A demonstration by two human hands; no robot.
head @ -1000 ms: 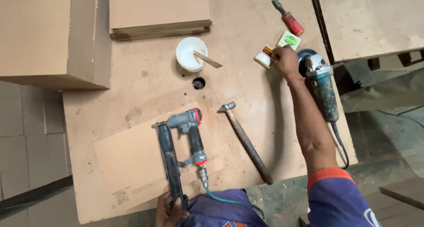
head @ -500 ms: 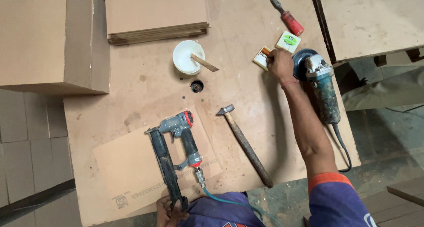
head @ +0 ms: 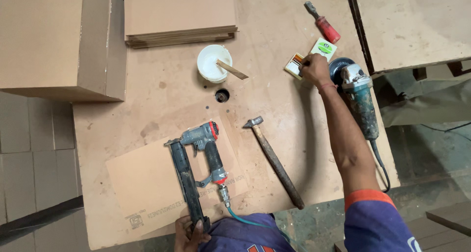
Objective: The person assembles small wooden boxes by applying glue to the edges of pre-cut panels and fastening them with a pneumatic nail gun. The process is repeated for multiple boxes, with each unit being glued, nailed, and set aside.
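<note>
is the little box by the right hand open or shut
Open: the small box shows a row of strips inside, and the right hand touches its edge.

Hammer [head: 274,163] right of nail gun [head: 198,173]

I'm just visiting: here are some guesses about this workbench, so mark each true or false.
1. The right hand reaches a small open box beside the angle grinder. True.
2. The left hand grips the hammer. False: it holds the end of the pneumatic nail gun; the hammer lies untouched.
3. A stick rests in the white cup. True.
4. The red-handled screwdriver stands in the cup. False: it lies on the table.
</note>
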